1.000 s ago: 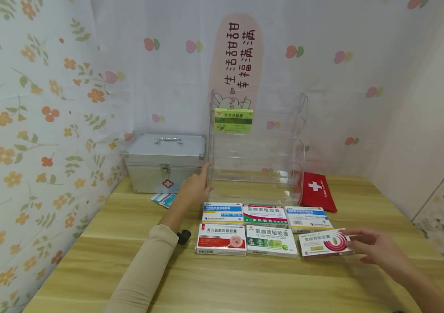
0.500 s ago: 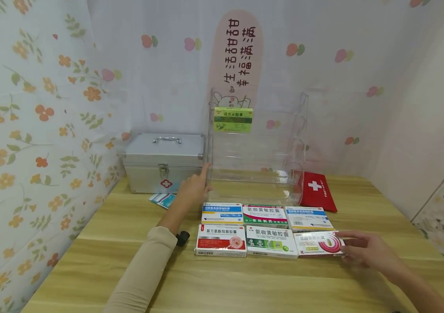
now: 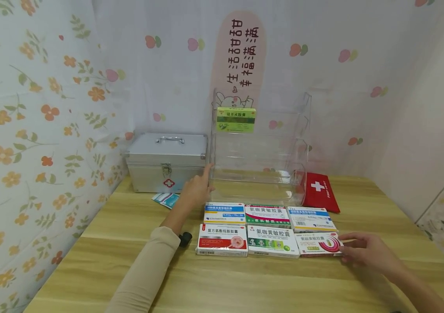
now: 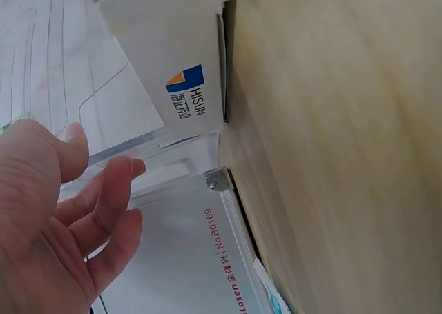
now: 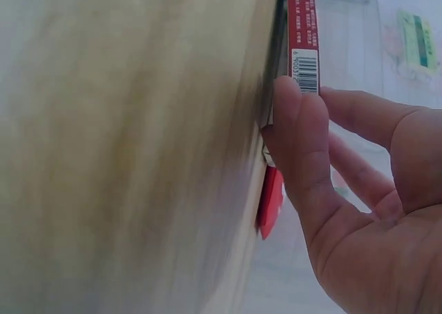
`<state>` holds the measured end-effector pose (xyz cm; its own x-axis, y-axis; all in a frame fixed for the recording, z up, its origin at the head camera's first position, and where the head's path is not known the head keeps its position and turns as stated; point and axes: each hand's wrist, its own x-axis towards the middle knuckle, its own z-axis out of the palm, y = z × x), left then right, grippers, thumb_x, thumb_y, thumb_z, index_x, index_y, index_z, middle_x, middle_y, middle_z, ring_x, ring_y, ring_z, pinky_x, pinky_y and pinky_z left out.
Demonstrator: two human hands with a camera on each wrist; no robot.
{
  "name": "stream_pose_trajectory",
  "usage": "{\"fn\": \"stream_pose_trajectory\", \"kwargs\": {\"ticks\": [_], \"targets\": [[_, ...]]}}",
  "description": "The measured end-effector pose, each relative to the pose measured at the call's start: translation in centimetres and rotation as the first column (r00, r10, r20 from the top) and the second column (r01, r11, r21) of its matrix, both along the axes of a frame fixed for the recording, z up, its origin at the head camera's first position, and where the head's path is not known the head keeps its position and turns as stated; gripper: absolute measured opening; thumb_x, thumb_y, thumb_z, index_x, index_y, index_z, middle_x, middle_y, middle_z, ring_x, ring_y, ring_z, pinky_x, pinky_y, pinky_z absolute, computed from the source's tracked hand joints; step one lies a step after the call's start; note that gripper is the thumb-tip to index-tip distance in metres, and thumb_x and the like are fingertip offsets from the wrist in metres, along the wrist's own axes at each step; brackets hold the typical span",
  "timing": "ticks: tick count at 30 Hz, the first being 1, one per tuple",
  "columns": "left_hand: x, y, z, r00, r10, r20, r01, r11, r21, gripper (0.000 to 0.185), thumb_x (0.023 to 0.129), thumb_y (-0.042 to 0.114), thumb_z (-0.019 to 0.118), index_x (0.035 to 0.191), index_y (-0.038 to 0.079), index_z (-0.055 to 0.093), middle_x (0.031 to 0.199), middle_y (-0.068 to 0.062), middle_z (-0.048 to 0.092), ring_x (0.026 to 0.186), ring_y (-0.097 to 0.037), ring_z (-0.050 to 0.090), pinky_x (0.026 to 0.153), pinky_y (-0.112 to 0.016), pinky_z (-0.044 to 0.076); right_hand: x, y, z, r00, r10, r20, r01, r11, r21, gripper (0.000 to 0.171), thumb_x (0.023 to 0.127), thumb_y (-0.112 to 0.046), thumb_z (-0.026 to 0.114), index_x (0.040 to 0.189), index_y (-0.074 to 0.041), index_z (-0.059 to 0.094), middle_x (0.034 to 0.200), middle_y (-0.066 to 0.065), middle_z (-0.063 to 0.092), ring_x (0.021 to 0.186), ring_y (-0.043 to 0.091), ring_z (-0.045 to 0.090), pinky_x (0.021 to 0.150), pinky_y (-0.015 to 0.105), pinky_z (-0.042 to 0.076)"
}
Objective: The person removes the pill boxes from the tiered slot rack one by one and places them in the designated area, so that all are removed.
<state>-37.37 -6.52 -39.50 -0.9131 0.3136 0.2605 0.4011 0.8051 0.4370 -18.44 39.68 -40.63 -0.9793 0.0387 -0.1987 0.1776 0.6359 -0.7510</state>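
Note:
My right hand [image 3: 370,253] pinches the right end of a white medicine box with a pink ring design [image 3: 318,244], low at the table's right. In the right wrist view, fingers [image 5: 304,121] meet that box's red, barcoded side [image 5: 304,45]. It lies beside a green-and-white medicine box [image 3: 272,241]. My left hand [image 3: 196,189] holds the left edge of a clear tiered rack [image 3: 257,176], index finger extended along its side. The left wrist view shows the left hand [image 4: 69,210] with bent fingers at the rack's edge, near a white box end [image 4: 176,86].
More medicine boxes lie in two rows: red-and-white [image 3: 222,240], blue-and-white [image 3: 225,214], green-and-pink [image 3: 267,216], another blue-and-white [image 3: 312,219]. A green box [image 3: 235,120] stands on the rack's upper tier. A silver first-aid case [image 3: 167,163] and red pouch [image 3: 321,192] flank the rack.
The right hand has slid the pink-ring medicine box left against the green-and-white one and straightened it in line. The left hand stays at the rack; the head view shifts slightly.

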Motion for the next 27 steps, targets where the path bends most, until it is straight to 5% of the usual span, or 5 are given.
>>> {"fn": "stream_pose_trajectory", "kwargs": {"ticks": [14,27], "targets": [[0.1,0.0,-0.2,1.0,-0.006,0.012,0.005,1.0,0.027,0.083,0.095,0.018,0.068,0.154,0.03,0.012,0.068,-0.006,0.058,0.051,-0.021,0.055,0.043,-0.03,0.045,-0.1,-0.1,-0.2,0.999,0.039,-0.007,-0.038,0.997,0.063,0.053,0.089,-0.022,0.075,0.127,0.01,0.057,0.113,0.027,0.066,0.081,0.023,0.068,0.064,0.034,0.058],[0.2,0.3,-0.1,0.999,0.011,0.03,-0.011,1.0,0.025,0.081,0.096,0.018,0.066,0.154,0.03,0.011,0.068,-0.006,0.058,0.049,-0.02,0.054,0.042,-0.029,0.045,-0.5,-0.4,1.0,0.995,-0.02,-0.094,0.037,0.983,0.181,0.048,0.093,-0.022,0.07,0.127,0.009,0.058,0.116,0.031,0.063,0.079,0.021,0.066,0.06,0.033,0.054]]}}
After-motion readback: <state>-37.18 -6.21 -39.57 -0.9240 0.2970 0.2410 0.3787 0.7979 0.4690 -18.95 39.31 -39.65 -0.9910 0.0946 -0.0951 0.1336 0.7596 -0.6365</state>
